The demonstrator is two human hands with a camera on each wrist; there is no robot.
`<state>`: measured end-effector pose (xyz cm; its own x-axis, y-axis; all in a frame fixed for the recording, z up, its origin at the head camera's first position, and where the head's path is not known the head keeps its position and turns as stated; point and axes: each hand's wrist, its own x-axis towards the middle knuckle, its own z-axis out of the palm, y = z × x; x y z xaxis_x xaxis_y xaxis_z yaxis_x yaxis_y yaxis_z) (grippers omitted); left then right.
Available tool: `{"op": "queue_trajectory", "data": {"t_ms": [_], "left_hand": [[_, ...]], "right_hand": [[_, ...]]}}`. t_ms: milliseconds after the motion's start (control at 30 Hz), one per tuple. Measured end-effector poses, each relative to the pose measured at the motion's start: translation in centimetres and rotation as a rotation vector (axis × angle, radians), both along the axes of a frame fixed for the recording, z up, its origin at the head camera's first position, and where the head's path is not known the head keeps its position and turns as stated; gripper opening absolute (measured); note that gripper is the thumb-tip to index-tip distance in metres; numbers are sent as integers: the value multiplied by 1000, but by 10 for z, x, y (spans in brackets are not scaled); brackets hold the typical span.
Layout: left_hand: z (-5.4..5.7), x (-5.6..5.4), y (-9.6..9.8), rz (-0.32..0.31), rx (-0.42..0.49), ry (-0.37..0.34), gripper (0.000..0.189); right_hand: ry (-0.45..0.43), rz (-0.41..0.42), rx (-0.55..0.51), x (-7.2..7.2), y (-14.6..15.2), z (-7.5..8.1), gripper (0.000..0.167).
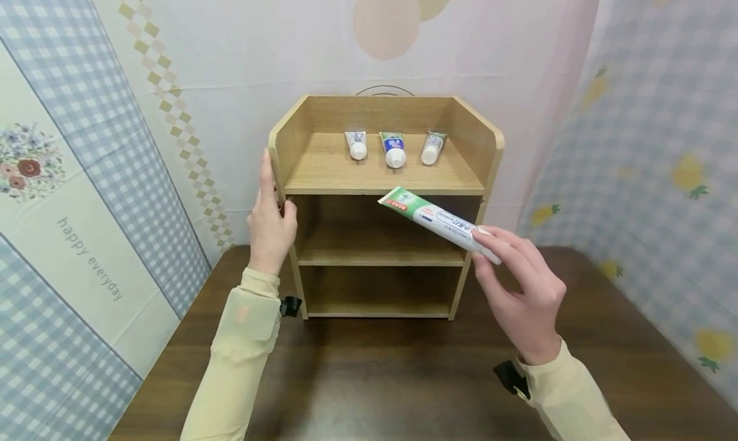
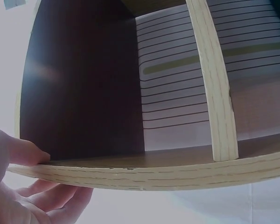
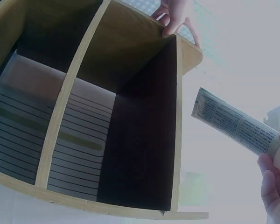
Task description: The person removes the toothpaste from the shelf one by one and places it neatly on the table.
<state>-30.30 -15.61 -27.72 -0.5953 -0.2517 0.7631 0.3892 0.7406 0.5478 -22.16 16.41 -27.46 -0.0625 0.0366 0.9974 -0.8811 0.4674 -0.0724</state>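
My right hand [image 1: 521, 293] pinches a white and green toothpaste tube [image 1: 438, 222] by its cap end. The tube is tilted, its flat green end up and to the left, in front of the wooden shelf unit [image 1: 386, 191]. Small printed text covers the side of the tube [image 3: 238, 123] seen in the right wrist view. My left hand [image 1: 273, 223] grips the unit's left side panel, with the thumb [image 2: 30, 151] inside and the fingers outside. On the top board, three smaller tubes lie in a row: a white tube [image 1: 357, 145], a blue and green tube [image 1: 393, 149] and a greyish tube [image 1: 434, 147].
The unit stands on a dark brown table [image 1: 369, 377], with two lower compartments under the top board. A patterned cloth [image 1: 242, 37] hangs behind, and checked cloths hang at the left and right sides. Each sleeve has a black wrist mount [image 1: 291, 306].
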Motion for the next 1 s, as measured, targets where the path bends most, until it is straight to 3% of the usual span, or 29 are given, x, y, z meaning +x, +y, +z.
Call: {"op": "queue_trajectory", "data": {"t_ms": [300,1000], "left_hand": [[-3,2,-1,-13,8,-21,80],[-3,1,0,-18,2,-13,79]], "right_hand": [[-7,-27,-34,9,8,-7,27],[-14,-38,-28,3,30,-23,21]]}}
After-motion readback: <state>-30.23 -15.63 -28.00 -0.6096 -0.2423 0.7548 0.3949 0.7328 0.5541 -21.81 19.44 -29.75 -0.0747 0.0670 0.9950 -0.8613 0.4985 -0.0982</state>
